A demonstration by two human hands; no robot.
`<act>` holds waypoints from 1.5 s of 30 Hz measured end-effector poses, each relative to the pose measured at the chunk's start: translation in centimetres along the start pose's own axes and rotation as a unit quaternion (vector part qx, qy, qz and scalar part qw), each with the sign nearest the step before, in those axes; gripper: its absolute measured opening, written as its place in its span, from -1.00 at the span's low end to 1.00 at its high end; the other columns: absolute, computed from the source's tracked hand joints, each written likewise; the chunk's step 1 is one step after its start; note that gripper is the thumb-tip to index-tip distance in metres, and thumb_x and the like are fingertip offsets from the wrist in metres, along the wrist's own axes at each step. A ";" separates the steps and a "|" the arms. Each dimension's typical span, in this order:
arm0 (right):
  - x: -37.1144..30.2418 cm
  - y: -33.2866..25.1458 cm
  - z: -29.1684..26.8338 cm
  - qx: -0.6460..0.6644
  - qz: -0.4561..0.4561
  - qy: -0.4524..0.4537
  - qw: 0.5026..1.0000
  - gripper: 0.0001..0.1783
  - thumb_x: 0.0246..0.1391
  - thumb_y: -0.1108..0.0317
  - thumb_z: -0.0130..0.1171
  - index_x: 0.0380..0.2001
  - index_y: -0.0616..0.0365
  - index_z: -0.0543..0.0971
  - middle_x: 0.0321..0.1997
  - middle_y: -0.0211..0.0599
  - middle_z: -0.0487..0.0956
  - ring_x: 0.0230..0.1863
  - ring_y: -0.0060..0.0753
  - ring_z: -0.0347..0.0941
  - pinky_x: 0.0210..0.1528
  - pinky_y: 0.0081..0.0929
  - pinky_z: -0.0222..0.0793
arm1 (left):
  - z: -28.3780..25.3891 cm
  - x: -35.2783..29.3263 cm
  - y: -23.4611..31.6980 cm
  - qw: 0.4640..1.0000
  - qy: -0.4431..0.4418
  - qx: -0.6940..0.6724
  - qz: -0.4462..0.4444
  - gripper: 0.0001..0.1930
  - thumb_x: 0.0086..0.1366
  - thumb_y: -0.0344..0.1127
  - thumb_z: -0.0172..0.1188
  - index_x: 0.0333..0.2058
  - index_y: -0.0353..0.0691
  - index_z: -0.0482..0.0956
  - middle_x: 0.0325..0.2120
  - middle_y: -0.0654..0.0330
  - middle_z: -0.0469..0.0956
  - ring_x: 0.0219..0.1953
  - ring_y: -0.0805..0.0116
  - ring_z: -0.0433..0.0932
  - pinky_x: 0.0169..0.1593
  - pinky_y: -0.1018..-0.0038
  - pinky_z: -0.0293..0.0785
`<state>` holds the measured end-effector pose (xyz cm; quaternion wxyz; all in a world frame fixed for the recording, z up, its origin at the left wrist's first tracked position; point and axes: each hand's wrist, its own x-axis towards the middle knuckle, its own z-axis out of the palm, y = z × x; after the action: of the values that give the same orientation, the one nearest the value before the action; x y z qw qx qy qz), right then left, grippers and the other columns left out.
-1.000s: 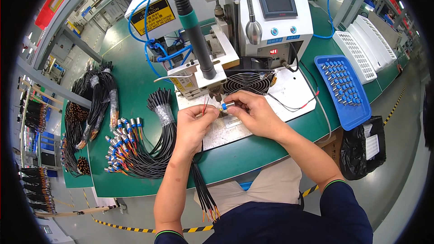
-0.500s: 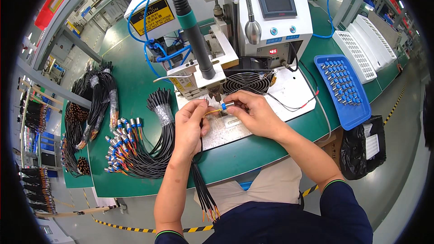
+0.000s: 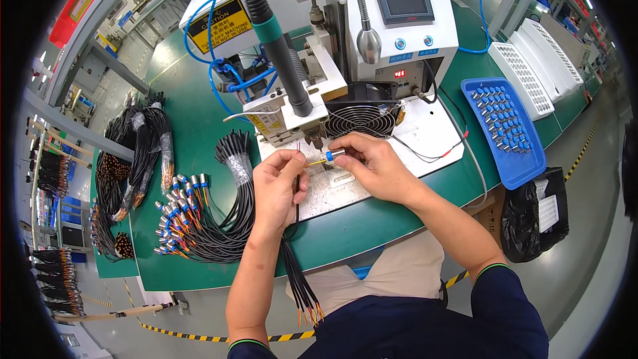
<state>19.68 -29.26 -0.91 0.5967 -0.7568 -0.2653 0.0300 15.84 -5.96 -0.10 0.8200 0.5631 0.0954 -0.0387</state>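
– Your left hand (image 3: 280, 178) has drawn slightly away from the blue-and-silver connector (image 3: 334, 155) since a second ago. What's it holding?
– You're pinching the yellow wire (image 3: 316, 163) between thumb and forefinger, other fingers curled. Your right hand (image 3: 377, 167), its back upward, grips the connector near the machine's pointed tip (image 3: 317, 142).

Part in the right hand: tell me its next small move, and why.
Probably ease the part toward the machine's tip: the right hand holds it close to that tip in the picture, and the left hand holds the yellow wire that runs to it.
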 end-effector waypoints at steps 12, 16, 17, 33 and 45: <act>0.0 -0.3 0.0 -0.014 -0.018 -0.006 1.000 -0.73 0.37 0.48 0.35 0.08 0.30 0.69 -0.08 -0.23 0.72 -0.20 -0.48 0.61 -0.09 -0.47 0.55 | -0.8 -0.8 0.4 1.000 -0.001 0.006 0.005 -0.78 0.61 -0.36 0.27 -0.03 -0.46 0.73 -0.11 -0.13 0.79 -0.37 0.26 0.77 -0.41 0.42 0.73; 0.0 -0.3 0.0 -0.010 -0.015 -0.004 1.000 -0.73 0.37 0.48 0.34 0.08 0.30 0.69 -0.09 -0.23 0.72 -0.20 -0.48 0.61 -0.10 -0.46 0.55 | -0.3 -0.9 0.5 1.000 0.023 -0.018 0.009 -0.82 0.59 -0.42 0.27 -0.05 -0.47 0.71 -0.13 -0.12 0.78 -0.36 0.24 0.77 -0.38 0.40 0.75; 0.0 -0.2 0.0 -0.010 -0.015 -0.004 1.000 -0.73 0.37 0.48 0.35 0.08 0.30 0.69 -0.09 -0.23 0.72 -0.20 -0.49 0.61 -0.10 -0.46 0.55 | -0.4 -0.8 0.5 1.000 0.023 -0.017 0.009 -0.82 0.59 -0.42 0.27 -0.05 -0.47 0.71 -0.13 -0.12 0.78 -0.36 0.24 0.77 -0.38 0.40 0.75; 0.1 -0.3 -0.1 -0.021 -0.007 -0.005 1.000 -0.73 0.37 0.43 0.38 0.07 0.28 0.69 -0.11 -0.24 0.73 -0.25 -0.46 0.57 -0.14 -0.44 0.52 | -0.4 0.0 0.4 0.999 -0.016 -0.014 -0.033 -0.93 0.45 -0.54 0.36 -0.17 -0.43 0.69 -0.43 0.22 0.60 -0.57 0.55 0.44 -0.54 0.58 0.24; 0.1 0.0 0.1 -0.020 -0.016 0.001 1.000 -0.73 0.36 0.46 0.38 0.07 0.28 0.69 -0.12 -0.25 0.72 -0.26 -0.48 0.55 -0.16 -0.46 0.50 | -0.2 0.5 0.4 0.996 -0.056 0.029 -0.059 -0.98 0.36 -0.62 0.32 -0.26 -0.43 0.69 -0.45 0.35 0.52 -0.63 0.69 0.20 -0.56 0.58 -0.01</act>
<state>19.78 -29.14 -0.92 0.5820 -0.7645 -0.2769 0.0144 16.41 -5.59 0.04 0.8037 0.5768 0.0812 -0.1212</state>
